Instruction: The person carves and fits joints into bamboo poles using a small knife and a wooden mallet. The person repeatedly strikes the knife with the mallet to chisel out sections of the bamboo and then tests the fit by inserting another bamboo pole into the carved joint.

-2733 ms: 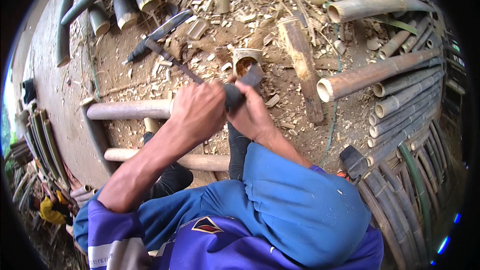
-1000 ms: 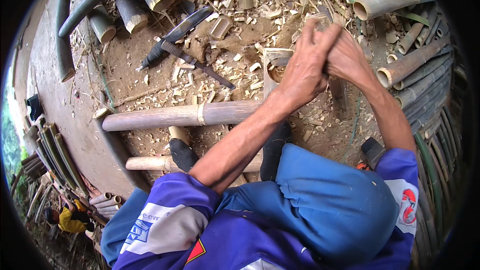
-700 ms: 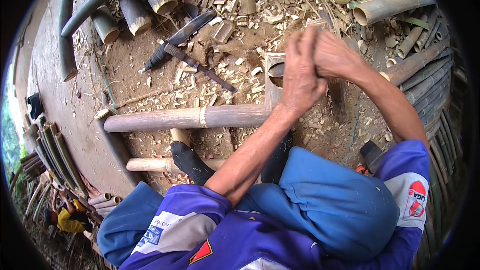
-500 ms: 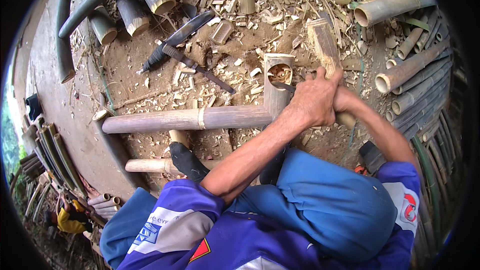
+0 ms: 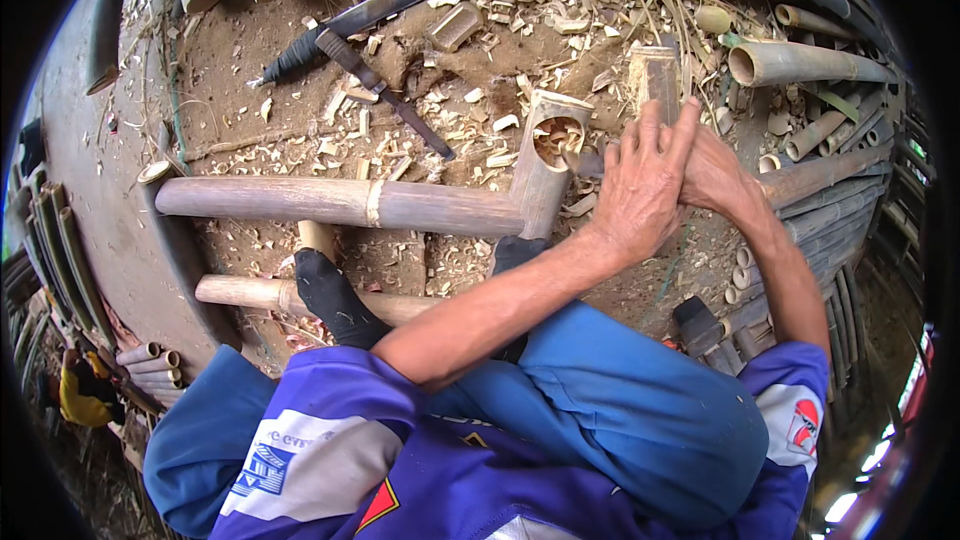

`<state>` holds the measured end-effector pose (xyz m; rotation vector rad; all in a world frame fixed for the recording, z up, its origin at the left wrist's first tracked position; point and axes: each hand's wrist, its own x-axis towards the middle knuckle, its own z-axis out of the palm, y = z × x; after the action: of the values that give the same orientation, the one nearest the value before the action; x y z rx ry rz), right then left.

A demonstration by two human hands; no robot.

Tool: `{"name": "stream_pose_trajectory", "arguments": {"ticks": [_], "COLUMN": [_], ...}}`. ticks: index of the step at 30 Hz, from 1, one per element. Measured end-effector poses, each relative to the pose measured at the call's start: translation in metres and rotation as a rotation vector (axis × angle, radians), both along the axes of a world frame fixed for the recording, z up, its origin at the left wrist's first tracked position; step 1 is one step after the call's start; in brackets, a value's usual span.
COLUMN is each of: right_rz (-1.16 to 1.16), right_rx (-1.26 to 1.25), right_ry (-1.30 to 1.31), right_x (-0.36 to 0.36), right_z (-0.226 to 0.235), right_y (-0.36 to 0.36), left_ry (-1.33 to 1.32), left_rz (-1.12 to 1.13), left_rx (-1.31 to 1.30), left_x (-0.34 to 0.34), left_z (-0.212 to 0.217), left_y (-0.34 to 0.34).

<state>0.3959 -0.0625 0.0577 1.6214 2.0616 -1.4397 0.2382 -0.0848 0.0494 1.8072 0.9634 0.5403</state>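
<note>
My left hand lies over the fingers of my right hand, its own fingers stretched out. My right hand's fingers are hidden behind it. A metal blade sticks out from under my hands toward a round hole in a short bamboo piece. Its handle is covered, so which hand holds it does not show. Pale shavings fill the hole. A long bamboo pole meets this piece at an angle. Just beyond my fingertips is a block-like wooden piece with a frayed face.
My socked feet are by the pole, near a lower bamboo rail. A dark-handled machete and a narrow metal tool lie on the chip-strewn ground. Cut bamboo is stacked at right. Another person is far left.
The view has shifted. My left fingers, bent before, are now stretched out. The rounded end that showed below my hands no longer shows. The blade still points at the hole.
</note>
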Motion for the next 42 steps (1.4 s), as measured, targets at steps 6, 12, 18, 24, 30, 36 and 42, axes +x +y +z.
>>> {"name": "stream_pose_trajectory", "arguments": {"ticks": [6, 12, 18, 24, 30, 36, 42], "right_rz": [0.148, -0.805, -0.211, -0.013, -0.721, -0.209, -0.919], "right_rx": [0.025, -0.629, -0.41, -0.31, -0.527, -0.435, -0.668], "right_ry": [0.089, 0.152, -0.054, -0.018, 0.166, 0.028, 0.448], "right_x": [0.026, -0.045, -0.031, 0.008, -0.072, -0.047, -0.092], "right_z": [-0.036, -0.034, -0.028, -0.043, -0.031, -0.02, -0.019], "right_y": [-0.016, -0.073, -0.049, -0.048, -0.078, -0.045, -0.072], "left_ry": [0.097, 0.257, 0.282, 0.147, 0.262, 0.114, 0.225], "left_rz": [0.068, -0.618, -0.575, -0.13, -0.78, -0.335, -0.779], "left_rx": [-0.179, -0.429, -0.306, -0.258, -0.333, -0.243, -0.35], "left_x": [0.004, -0.017, -0.016, -0.026, -0.039, -0.043, -0.06], "left_z": [0.0, 0.003, 0.001, 0.006, -0.002, 0.012, 0.002], "left_y": [0.0, 0.035, 0.025, -0.004, 0.038, 0.025, 0.047]}}
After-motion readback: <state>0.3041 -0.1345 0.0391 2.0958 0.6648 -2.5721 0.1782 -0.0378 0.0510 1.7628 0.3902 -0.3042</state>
